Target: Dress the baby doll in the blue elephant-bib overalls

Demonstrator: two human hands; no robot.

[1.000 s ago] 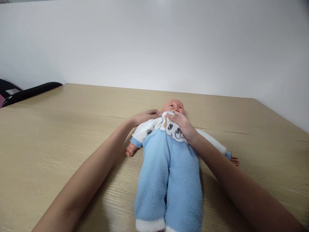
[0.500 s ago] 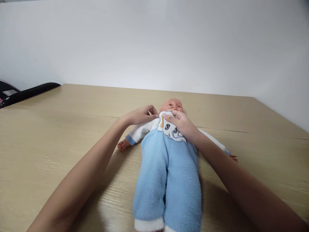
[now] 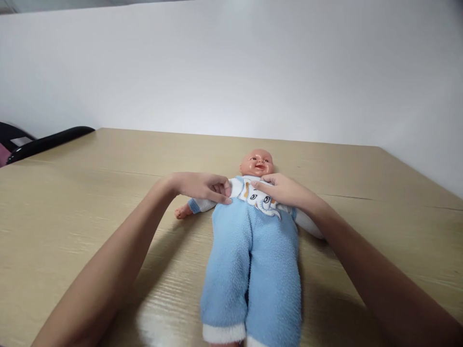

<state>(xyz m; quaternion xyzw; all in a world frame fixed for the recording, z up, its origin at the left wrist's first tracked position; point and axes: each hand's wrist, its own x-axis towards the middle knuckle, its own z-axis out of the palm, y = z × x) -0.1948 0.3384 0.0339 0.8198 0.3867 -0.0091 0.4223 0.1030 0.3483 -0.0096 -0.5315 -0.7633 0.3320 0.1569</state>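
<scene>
A baby doll (image 3: 257,163) lies on its back on the table, head at the far end and arms spread. It wears a fleecy romper (image 3: 235,260), light blue on the legs, with white sleeves and an elephant face on the bib. My left hand (image 3: 206,187) is closed at the romper's left side, just below the shoulder, its thumb and curled fingers on the cloth. At the upper right of the bib, my right hand (image 3: 285,189) pinches the edge, thumb on the front. Its other fingers are partly hidden. My right forearm covers the doll's hand on that side.
The pale wooden table (image 3: 90,231) has a seam running across it. A white wall (image 3: 231,72) rises behind and along the right. A black curved object (image 3: 54,143) stands at the far left edge.
My left hand has come down from the doll's neck to the side of its chest. My right hand has shifted slightly right and down from the collar, uncovering the doll's mouth.
</scene>
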